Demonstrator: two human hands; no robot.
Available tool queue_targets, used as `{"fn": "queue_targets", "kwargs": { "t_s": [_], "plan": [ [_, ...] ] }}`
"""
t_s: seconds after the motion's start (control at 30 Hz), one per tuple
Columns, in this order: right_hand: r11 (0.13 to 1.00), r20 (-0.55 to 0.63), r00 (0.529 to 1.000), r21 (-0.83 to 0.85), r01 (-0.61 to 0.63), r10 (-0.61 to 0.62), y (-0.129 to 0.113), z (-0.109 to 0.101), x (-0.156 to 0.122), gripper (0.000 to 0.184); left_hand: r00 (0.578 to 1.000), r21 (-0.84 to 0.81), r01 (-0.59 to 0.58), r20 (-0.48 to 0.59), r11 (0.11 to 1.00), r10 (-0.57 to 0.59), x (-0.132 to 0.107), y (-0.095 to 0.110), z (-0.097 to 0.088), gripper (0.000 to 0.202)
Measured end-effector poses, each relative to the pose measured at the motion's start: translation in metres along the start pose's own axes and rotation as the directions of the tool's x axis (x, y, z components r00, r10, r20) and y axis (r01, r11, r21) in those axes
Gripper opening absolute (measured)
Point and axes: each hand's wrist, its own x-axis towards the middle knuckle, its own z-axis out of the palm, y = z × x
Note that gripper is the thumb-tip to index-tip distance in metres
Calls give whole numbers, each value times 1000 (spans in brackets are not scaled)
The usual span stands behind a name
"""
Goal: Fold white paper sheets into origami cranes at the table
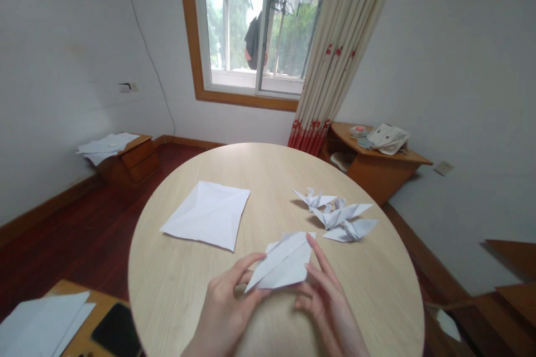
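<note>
Above the near part of the round table, both hands hold a folded sheet of white paper (285,262) with a crease running along its length. My left hand (228,301) grips its left end between thumb and fingers. My right hand (326,295) has its fingers on the paper's right edge, the index fingertip at the upper corner. To the left lies a creased square sheet of white paper (209,212). Several folded paper cranes (339,217) stand in a cluster to the right, beyond my right hand.
The round table (167,284) has a pale wood top. At lower left are loose white sheets (46,323) and a dark phone (117,330) on a lower surface. A small cabinet (142,159) with papers stands far left, and a corner shelf (377,156) far right, beside a curtain (335,61).
</note>
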Motion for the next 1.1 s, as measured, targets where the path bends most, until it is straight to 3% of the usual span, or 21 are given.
{"fn": "queue_targets", "kwargs": {
  "t_s": [0.1,0.17,0.23,0.3,0.37,0.5,0.63,0.73,0.87,0.97,1.1],
  "plan": [
    [999,39,999,-40,23,-21,-2,-4,2,64,999,-20,42,-18,999,-42,1,2,3,41],
    [997,21,997,-24,78,-78,-2,-7,4,52,994,-28,68,-87,997,-70,2,2,6,45],
    [989,-53,987,9,150,-149,-2,-9,4,59,973,-100,135,-177,986,-151,4,4,10,47],
    [980,-136,973,41,193,-186,-1,-8,4,84,942,-236,213,-208,948,-263,6,6,14,46],
    [982,-144,976,72,176,-164,0,-6,3,103,926,-361,263,-165,895,-339,7,7,19,44],
    [994,-62,997,100,53,-47,5,-1,3,107,888,-480,343,-115,808,-445,6,1,28,46],
    [988,-140,979,-59,139,-146,14,1,5,112,847,-588,393,-69,707,-528,1,-5,35,55],
    [939,-133,948,-229,256,-290,17,-1,6,103,823,-722,398,8,566,-568,-4,-4,39,61],
    [876,-146,907,-357,324,-395,16,-5,6,71,752,-791,480,148,380,-642,-12,-7,42,55],
    [825,-143,886,-452,338,-441,15,-6,4,54,715,-788,505,154,352,-682,-16,-11,42,52],
    [800,-86,888,-478,362,-452,16,-5,-1,67,677,-786,498,88,367,-731,-16,-10,41,56]
  ]
}}
